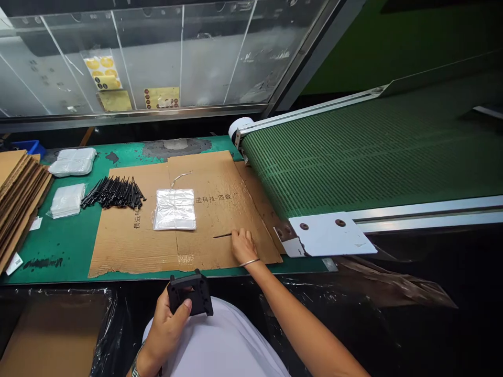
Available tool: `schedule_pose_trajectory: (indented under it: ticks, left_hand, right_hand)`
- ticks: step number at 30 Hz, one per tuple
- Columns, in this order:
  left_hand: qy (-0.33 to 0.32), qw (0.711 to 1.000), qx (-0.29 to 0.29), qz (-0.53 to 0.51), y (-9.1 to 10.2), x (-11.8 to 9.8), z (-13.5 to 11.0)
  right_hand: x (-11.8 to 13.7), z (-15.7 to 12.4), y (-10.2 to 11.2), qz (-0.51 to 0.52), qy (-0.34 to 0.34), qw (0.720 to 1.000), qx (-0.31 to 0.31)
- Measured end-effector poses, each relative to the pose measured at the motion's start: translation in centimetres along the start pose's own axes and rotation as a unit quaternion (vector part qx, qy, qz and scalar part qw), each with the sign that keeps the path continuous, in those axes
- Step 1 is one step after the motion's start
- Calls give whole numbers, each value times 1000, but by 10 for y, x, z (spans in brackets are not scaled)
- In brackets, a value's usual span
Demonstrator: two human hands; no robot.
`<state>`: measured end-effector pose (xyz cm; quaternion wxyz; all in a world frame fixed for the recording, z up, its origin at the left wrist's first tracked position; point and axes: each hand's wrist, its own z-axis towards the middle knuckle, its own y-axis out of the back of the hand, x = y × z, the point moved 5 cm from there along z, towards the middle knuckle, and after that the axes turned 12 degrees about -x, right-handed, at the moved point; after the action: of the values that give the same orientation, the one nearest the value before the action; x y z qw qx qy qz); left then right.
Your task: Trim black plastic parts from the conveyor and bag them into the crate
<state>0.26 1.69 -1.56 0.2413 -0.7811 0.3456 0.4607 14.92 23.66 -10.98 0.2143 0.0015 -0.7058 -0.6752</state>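
Two bare hands in view, both with something black on the go. The left hand (pixel 167 324) has a firm hold of a black plastic part (pixel 203 298), thumb pressed on its face, out past the near edge of the tabletop (pixel 78 241) and above the person's lap. That part's kinda squarish, with a window in the middle and two stubby posts on its upper side, tilted a bit.

The right hand (pixel 243 245) is over the cardboard sheets (pixel 129 251), towards their near right corner. Its fingers are curled at one end of a thin black rod (pixel 222 235), with the rest poking out to the left. Honestly can't tell if that's a proper pinch or just a touch.

A whole pile of black rods (pixel 113 192) sits across the left edge of the cardboard, partly on the green tabletop. Around the middle of the cardboard there's a stack of clear plastic bags (pixel 175 209), just right of the pile. Two more bundles sit near the tabletop's left end: a bigger one (pixel 73 161) by the far edge and a smaller one (pixel 67 200) right beside the rods. Further left, a leaning stack of cardboard (pixel 19 204) takes up that end, blue bin (pixel 33 148) behind it at the far left corner. A green conveyor belt (pixel 338 157) slopes up from the tabletop's right end.
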Motion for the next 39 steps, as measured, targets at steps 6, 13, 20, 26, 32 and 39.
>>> schedule_pose_trajectory:
  ticks: [6, 13, 20, 26, 32, 39]
  left_hand:
    - [60, 994, -24, -93, -2, 1, 4]
    - [319, 886, -116, -316, -19, 3, 15]
    - [413, 818, -85, -391, -42, -2, 23]
    - [440, 804, -65, -395, -58, -7, 13]
    - [465, 787, -56, -403, -66, -7, -4]
    - [469, 765, -115, -426, -58, 6, -18]
  right_hand:
    - [-12, -3, -1, 4, 33, 999, -4]
    - [6, -32, 28, 152, 31, 988, 14]
    - [81, -104, 112, 322, 246, 910, -88]
    - [95, -127, 120, 211, 348, 903, -139]
    - [91, -131, 121, 201, 376, 893, -144]
    - [81, -110, 122, 181, 350, 904, -164]
